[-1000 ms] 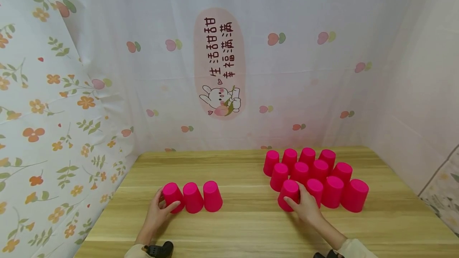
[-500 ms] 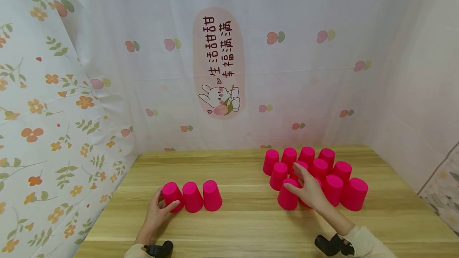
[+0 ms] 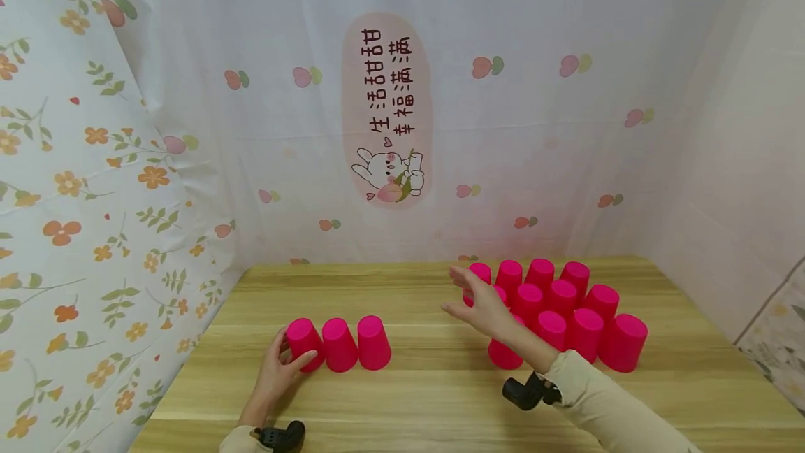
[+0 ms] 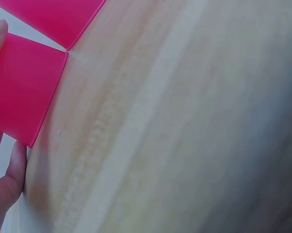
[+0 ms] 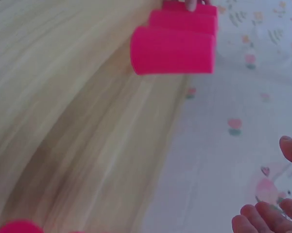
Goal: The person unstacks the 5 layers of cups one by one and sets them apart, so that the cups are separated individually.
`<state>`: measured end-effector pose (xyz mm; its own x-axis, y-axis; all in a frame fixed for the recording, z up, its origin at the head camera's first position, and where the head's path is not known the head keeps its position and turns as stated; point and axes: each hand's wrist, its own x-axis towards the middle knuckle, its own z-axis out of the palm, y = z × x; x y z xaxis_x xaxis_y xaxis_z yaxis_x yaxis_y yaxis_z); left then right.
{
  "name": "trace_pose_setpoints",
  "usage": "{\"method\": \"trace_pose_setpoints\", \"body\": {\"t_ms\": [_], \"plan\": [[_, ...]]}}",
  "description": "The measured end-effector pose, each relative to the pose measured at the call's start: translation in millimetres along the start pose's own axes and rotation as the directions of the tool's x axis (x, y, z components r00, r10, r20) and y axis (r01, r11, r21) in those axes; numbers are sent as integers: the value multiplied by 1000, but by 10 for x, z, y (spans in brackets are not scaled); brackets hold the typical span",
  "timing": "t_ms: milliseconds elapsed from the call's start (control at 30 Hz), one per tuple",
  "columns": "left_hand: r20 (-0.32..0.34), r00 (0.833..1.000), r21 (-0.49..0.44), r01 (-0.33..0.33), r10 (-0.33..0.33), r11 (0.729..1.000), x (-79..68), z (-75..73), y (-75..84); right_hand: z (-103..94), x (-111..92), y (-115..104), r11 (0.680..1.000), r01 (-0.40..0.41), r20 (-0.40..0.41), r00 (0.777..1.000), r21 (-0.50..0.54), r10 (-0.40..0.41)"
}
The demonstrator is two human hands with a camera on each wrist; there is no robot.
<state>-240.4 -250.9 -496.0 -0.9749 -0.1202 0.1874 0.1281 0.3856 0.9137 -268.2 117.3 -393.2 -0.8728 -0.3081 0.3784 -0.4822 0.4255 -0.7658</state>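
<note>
Three upside-down pink plastic cups stand in a row on the left of the table. My left hand (image 3: 273,372) holds the leftmost cup (image 3: 306,342), thumb on its near side, fingers at its left. That cup (image 4: 24,90) and its neighbour (image 4: 63,19) touch at the rim in the left wrist view. The row's right-end cup (image 3: 374,343) appears nearest in the right wrist view. My right hand (image 3: 487,310) is raised with fingers extended and holds nothing. It hangs over the left side of a group of several upside-down pink cups (image 3: 622,343), partly hiding some.
The wooden table (image 3: 428,404) extends between the row and the group. A white printed curtain (image 3: 534,159) hangs behind it, and a floral curtain (image 3: 82,285) borders the left. Black devices sit at both wrists, the right one (image 3: 523,393) above the table.
My right hand has let go of the group's front-left cup, lifted and moved left and away from me. My left hand and the three-cup row stay in place.
</note>
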Motion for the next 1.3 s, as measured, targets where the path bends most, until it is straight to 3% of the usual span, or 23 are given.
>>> {"method": "trace_pose_setpoints", "body": {"t_ms": [100,233,433,667,1000,1133,1300], "plan": [[2,1000,-6,1,-1,1000,-1,1,-12,193,60,-163,997,-20,51,999,68,17],[-4,1000,-10,2,-3,1000,8,-2,-21,508,155,-221,993,-12,109,994,118,-1],[-17,999,-12,-41,41,999,30,3,-14,955,264,-108,990,-37,224,975,135,6],[-11,999,-14,-34,33,999,26,0,-30,1232,231,-85,987,-79,277,960,143,37],[-2,1000,-20,0,0,1000,15,8,-22,1258,187,30,978,-89,248,968,188,40],[-8,1000,-5,-1,1,1000,12,18,-16,1147,255,47,982,-91,216,975,168,54],[-6,1000,12,12,-12,1000,0,17,3,922,402,93,988,-99,108,990,119,86]]}}
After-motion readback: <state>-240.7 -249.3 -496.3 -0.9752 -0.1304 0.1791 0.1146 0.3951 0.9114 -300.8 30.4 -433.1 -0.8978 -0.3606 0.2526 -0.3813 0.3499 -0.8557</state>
